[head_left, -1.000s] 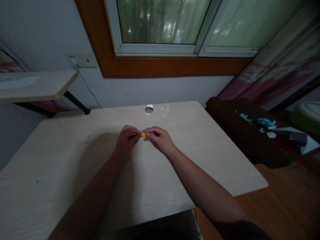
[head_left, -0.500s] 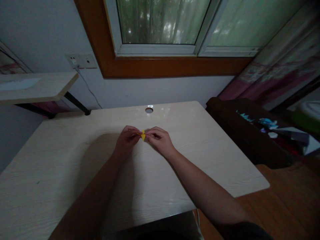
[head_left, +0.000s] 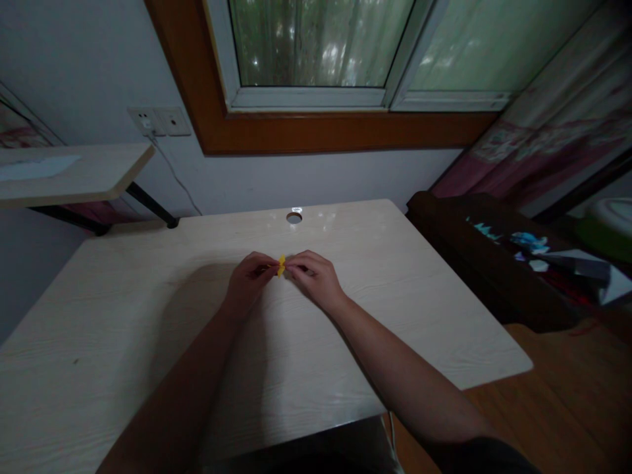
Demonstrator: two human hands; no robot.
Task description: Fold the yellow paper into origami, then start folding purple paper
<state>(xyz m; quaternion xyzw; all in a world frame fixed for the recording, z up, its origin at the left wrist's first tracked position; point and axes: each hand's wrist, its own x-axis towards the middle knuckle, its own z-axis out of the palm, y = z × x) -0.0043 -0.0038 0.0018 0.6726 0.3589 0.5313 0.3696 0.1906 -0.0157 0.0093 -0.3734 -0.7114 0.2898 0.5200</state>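
A small yellow piece, which looks like folded paper (head_left: 281,266), is pinched between my two hands over the middle of the table (head_left: 395,329). My left hand (head_left: 249,280) grips its left side with thumb and forefinger. On the other side, the fingertips of my right hand (head_left: 316,276) are closed on it as well. Only a narrow strip shows between the fingers, with pointed ends at top and bottom; the rest is covered by my fingertips.
Behind my hands a round cable hole (head_left: 294,218) pierces the table near its back edge. A raised shelf (head_left: 99,171) on black legs stands at the left. Beyond the right edge is a dark brown piece of furniture (head_left: 444,224) with various items on it.
The yellow piece shows narrower between my fingertips than before, and its lower point looks smaller. Both hands have stayed nearly in place, with slight finger movement.
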